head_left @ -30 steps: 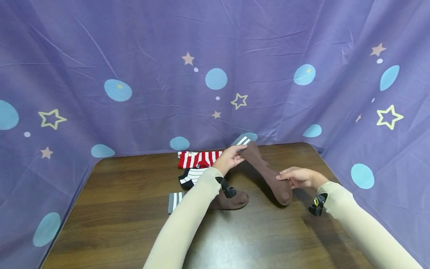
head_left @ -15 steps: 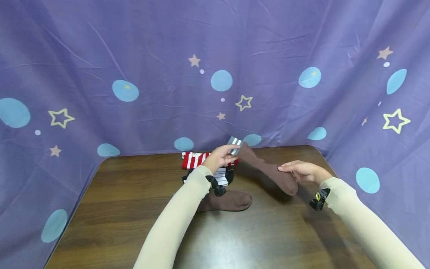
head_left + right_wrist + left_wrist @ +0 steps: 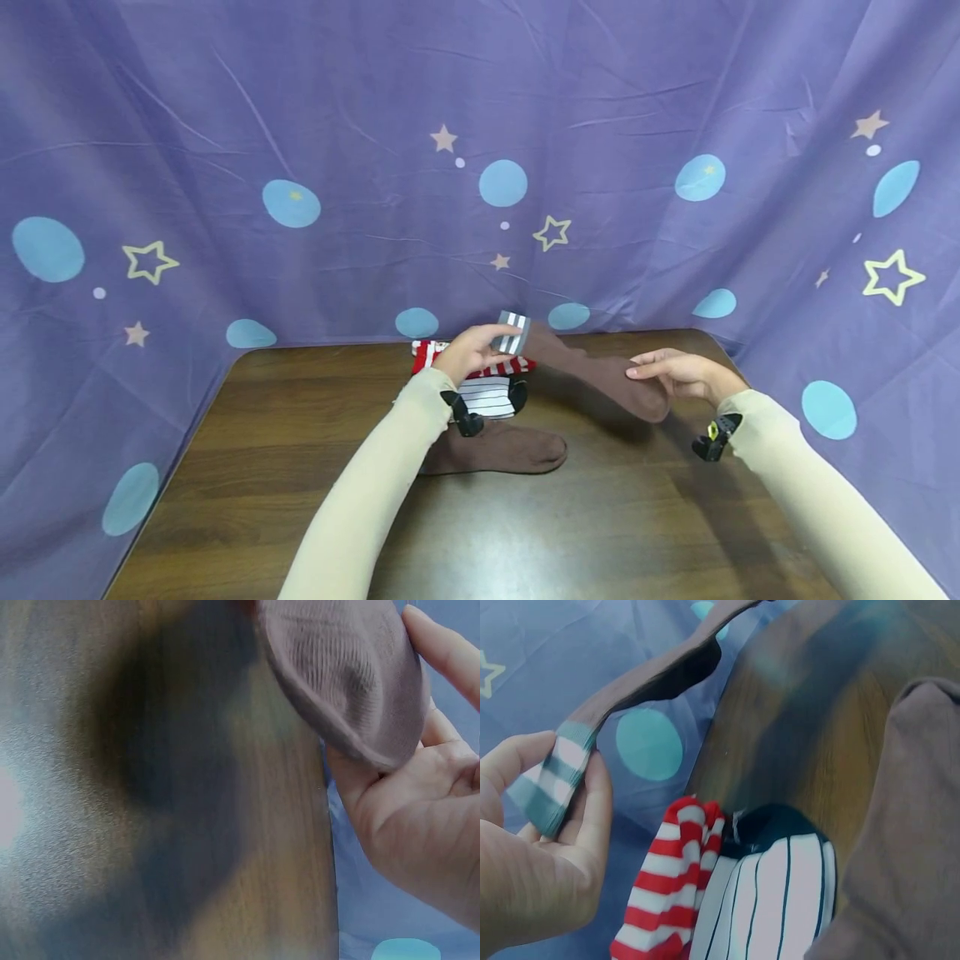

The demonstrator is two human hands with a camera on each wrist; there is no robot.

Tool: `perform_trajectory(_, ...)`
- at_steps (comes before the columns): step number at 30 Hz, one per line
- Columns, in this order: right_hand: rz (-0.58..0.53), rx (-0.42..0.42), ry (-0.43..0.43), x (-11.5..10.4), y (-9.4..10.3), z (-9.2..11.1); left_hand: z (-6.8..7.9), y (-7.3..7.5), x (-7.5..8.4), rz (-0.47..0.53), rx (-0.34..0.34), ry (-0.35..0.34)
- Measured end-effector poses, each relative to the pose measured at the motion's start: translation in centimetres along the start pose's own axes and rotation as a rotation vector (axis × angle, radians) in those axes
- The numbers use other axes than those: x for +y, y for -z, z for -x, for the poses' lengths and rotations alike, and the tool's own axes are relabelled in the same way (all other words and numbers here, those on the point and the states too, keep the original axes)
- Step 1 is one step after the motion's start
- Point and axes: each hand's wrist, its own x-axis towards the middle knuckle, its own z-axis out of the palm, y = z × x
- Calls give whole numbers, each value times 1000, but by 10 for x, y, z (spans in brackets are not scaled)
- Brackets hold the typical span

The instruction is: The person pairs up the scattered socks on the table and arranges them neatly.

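Note:
A long brown sock point(image 3: 592, 375) with a grey-and-white striped cuff point(image 3: 560, 774) is stretched between my two hands above the table. My left hand point(image 3: 472, 354) pinches the cuff between thumb and fingers. At the other end my right hand point(image 3: 682, 375) grips the sock's toe part point(image 3: 352, 682) from the side. A second brown sock point(image 3: 502, 448) lies flat below my left wrist, its cuff hidden by my forearm. Behind it lie a white sock with thin black stripes point(image 3: 769, 900) and a red-and-white striped sock point(image 3: 664, 877), both partly covered by my left hand in the head view.
The wooden table point(image 3: 262, 467) ends at a purple curtain point(image 3: 360, 208) printed with stars and blue spots, which hangs behind it and along both sides. Each wrist carries a small black camera point(image 3: 716, 437).
Both hands have drawn the held sock from a steep slant to a nearly level one. My left hand moved left with the cuff, while the toe end rose in my right hand.

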Motion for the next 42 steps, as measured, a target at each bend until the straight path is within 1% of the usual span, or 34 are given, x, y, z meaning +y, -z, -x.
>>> perform_trajectory(4,-12,22,3,-6,-2,0,3,10,2,-108,-19,-4)
perform_trajectory(7,-5,42,-2,-10,-3,1,5,18,3,-194,-46,-8)
perform_trajectory(10,5,36,0,-13,-4,1,7,24,5,-249,-69,-11)
perform_trajectory(12,8,21,4,-15,-3,0,9,28,6,-270,-72,-10)
perform_trajectory(16,0,-11,3,-18,-2,-3,15,36,10,-295,-73,-9)
perform_trajectory(19,-5,-28,4,-21,-3,-6,20,41,13,-317,-87,-8)
perform_trajectory(25,19,-23,-1,-27,-7,-10,31,52,18,-391,-130,-9)
perform_trajectory(27,23,-25,-6,-29,-9,-11,34,56,20,-404,-133,-4)
perform_trajectory(30,22,-30,-13,-33,-14,-11,37,63,22,-405,-124,6)
perform_trajectory(34,61,-40,-35,-35,-19,-14,44,70,26,-411,-103,4)
perform_trajectory(37,97,-53,-51,-35,-23,-18,48,74,28,-421,-102,-4)
perform_trajectory(42,113,-62,-53,-34,-30,-24,53,81,31,-407,-119,-16)
